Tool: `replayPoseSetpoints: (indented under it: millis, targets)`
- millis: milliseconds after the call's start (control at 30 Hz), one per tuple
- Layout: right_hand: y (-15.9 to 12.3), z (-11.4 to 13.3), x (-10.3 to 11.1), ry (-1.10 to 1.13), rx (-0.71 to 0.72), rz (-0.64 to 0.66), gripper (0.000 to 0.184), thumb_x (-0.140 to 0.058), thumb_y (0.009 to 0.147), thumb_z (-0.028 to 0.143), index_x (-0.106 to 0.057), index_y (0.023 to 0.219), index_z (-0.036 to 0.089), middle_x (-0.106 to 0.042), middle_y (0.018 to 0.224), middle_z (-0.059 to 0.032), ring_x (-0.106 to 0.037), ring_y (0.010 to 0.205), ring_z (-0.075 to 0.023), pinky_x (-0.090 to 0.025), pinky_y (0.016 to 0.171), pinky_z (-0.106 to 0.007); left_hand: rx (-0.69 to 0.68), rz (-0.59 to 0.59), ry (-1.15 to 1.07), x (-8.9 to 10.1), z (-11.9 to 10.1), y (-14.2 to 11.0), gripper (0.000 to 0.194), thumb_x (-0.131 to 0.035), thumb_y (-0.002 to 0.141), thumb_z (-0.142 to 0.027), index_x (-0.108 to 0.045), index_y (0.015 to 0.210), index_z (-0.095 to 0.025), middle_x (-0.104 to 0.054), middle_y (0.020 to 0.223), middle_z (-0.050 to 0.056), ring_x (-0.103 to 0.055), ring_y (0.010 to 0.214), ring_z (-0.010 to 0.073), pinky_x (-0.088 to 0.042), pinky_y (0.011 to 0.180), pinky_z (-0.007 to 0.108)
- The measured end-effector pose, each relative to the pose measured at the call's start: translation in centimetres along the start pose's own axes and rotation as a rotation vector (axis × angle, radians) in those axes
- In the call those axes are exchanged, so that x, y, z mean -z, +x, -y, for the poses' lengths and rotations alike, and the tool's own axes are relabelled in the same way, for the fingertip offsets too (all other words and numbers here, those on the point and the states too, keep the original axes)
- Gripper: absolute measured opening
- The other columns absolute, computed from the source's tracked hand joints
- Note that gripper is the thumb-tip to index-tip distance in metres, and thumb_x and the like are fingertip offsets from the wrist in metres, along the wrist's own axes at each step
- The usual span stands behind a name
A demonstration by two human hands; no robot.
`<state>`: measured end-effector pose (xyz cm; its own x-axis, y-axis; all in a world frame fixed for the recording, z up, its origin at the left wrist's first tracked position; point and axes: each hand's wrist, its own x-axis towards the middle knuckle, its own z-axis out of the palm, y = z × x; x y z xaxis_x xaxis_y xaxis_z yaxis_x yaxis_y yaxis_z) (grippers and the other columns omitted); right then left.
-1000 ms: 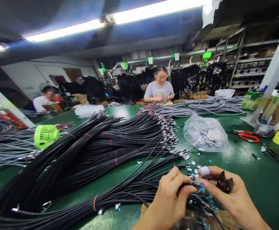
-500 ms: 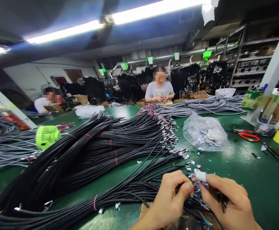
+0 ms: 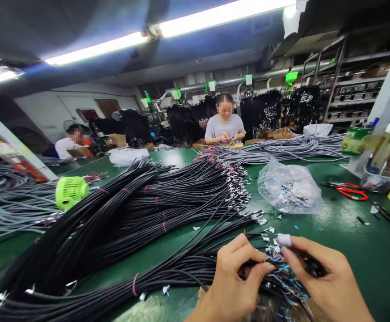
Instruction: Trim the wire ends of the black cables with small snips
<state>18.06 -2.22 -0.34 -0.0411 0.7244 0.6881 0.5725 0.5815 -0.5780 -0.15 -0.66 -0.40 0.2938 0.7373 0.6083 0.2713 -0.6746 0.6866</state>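
My left hand (image 3: 236, 275) is closed, with thumb and forefinger pinching a black cable (image 3: 267, 260) near its stripped end. Thin coloured wires (image 3: 278, 257) fan out there toward my other hand. Close by on the right, my right hand (image 3: 322, 268) has its thumb and forefinger slightly apart; white tape (image 3: 284, 240) wraps the forefinger's tip. Something dark shows inside its curl, but I cannot make out what it is. Beneath both hands lie more stripped cable ends (image 3: 290, 286) with blue, white and purple wires. A bundle of black cables (image 3: 168, 277) runs off left, tied with a red band (image 3: 135, 284).
Large tied black bundles (image 3: 121, 214) cover the table's left and middle. A clear plastic bag of scraps (image 3: 288, 188) lies beyond my hands, red-handled pliers (image 3: 352, 191) to its right. A green fan (image 3: 71, 192) stands at left. A co-worker (image 3: 224, 123) sits opposite; another (image 3: 69, 145) is far left.
My right thumb and forefinger have parted slightly and shifted up, away from the wires. My left hand keeps its pinch near the cable end. The view has turned slightly left.
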Motion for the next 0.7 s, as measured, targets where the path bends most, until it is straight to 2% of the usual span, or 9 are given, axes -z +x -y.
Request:
replayPoseSetpoints:
  millis: [233,400,500,600,700]
  targets:
    - [0.26,0.77,0.03,0.057,0.074,-0.011,0.017,-0.067,0.074,0.013,-0.067,0.089,0.022,-0.068,0.067,0.0028,-0.061,0.048,-0.01,-0.052,0.048,-0.015,-0.089,0.016,0.148,-0.06,0.0,-0.36,0.013,-0.058,0.08,-0.012,-0.06,0.067,-0.013,-0.046,0.062,0.001,-0.044,0.056,0.011,-0.031,0.051,0.023]
    - [0.21,0.55,-0.29,0.055,0.107,0.027,0.018,-0.066,0.075,0.012,-0.065,0.089,0.023,-0.068,0.068,0.0035,-0.059,0.047,-0.0091,-0.049,0.046,-0.015,-0.079,0.02,0.181,-0.1,-0.08,-0.34,0.012,-0.057,0.079,-0.012,-0.059,0.068,-0.014,-0.047,0.062,0.001,-0.046,0.057,0.0119,-0.031,0.051,0.023]
    - [-0.06,0.19,-0.38,0.029,0.112,0.025,0.023,-0.067,0.074,0.012,-0.063,0.094,0.023,-0.071,0.075,0.0018,-0.064,0.053,-0.0112,-0.052,0.051,-0.016,-0.08,0.053,0.209,-0.15,-0.07,-0.38,0.011,-0.057,0.079,-0.011,-0.059,0.069,-0.015,-0.048,0.064,0.001,-0.046,0.057,0.012,-0.031,0.052,0.023]
    - [-0.36,-0.1,-0.38,0.021,0.098,0.091,0.027,-0.067,0.073,0.013,-0.063,0.097,0.023,-0.072,0.082,-0.0002,-0.067,0.062,-0.0138,-0.053,0.057,-0.018,-0.071,0.101,0.229,-0.2,0.0,-0.44,0.01,-0.056,0.079,-0.011,-0.06,0.072,-0.016,-0.051,0.066,0.002,-0.047,0.057,0.0122,-0.03,0.051,0.024]
    - [-0.38,0.01,-0.25,0.05,0.067,0.19,0.018,-0.064,0.076,0.015,-0.064,0.092,0.022,-0.069,0.073,0.001,-0.064,0.057,-0.0126,-0.051,0.052,-0.019,-0.029,0.152,0.207,-0.17,0.01,-0.44,0.01,-0.056,0.08,-0.012,-0.062,0.073,-0.016,-0.052,0.068,0.003,-0.048,0.059,0.0127,-0.03,0.051,0.024]
